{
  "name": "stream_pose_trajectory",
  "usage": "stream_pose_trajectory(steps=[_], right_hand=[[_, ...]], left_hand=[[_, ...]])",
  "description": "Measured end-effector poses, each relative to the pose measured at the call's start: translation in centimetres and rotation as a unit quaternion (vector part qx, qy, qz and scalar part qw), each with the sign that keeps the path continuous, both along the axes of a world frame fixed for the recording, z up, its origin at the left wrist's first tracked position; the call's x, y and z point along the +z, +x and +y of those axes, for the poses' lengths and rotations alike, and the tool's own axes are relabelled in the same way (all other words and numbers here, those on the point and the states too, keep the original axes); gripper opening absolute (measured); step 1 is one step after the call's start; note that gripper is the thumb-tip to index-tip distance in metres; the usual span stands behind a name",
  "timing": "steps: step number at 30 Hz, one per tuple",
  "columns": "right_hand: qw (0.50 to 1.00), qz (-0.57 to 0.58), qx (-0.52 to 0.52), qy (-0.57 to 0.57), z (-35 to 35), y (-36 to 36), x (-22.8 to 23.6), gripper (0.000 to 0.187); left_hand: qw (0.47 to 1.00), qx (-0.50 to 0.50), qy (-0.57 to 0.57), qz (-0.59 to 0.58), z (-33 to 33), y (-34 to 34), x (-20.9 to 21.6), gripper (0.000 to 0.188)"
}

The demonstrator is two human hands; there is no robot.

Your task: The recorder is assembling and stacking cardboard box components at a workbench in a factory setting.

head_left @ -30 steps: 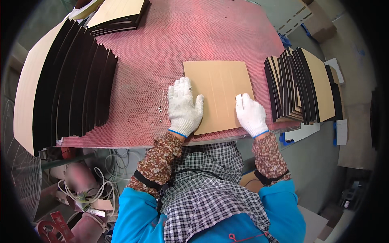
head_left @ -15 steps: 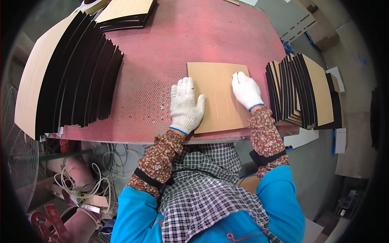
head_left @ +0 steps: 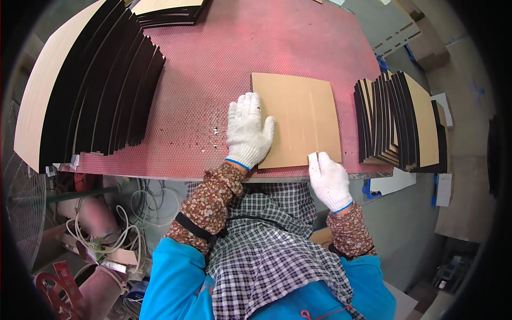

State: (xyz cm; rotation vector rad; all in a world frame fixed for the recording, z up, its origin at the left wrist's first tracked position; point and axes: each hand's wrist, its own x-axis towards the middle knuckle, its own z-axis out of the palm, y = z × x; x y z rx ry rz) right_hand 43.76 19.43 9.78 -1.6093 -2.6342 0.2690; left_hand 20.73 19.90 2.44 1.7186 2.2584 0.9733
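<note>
A tan rectangular wooden panel with faint pale streaks lies flat in front of me, near the table's front edge. My left hand, in a white knit glove, rests flat along the panel's left edge, its fingers stretched out and its thumb apart on the panel face. My right hand, also gloved, is at the panel's near right corner. Its fingers are closed in a pinch, with a small pale edge showing at the tips; what they hold is too small to name.
The table has a red mesh-textured top. A tall leaning row of black-edged panels stands at left, a smaller stack of panels at the far left. Another leaning row of panels is at right. Hoses hang below the table's left side.
My right hand has moved from the panel's far right part toward me, down to its near right corner. My left hand stays flat on the left edge. The view has shifted slightly.
</note>
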Motion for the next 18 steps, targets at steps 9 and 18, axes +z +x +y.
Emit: stream_pose_trajectory(steps=[9, 18], right_hand=[[0.998, -0.003, 0.038, 0.045, 5.0, -2.8, -2.3, 0.020], [0.990, 0.012, 0.077, 0.116, 15.3, -7.7, -3.1, 0.023]], left_hand=[[1.000, 0.004, 0.002, 0.011, -0.1, 0.0, -0.1, 0.074], [1.000, 0.000, 0.000, 0.016, -0.1, 0.1, -0.2, 0.074]])
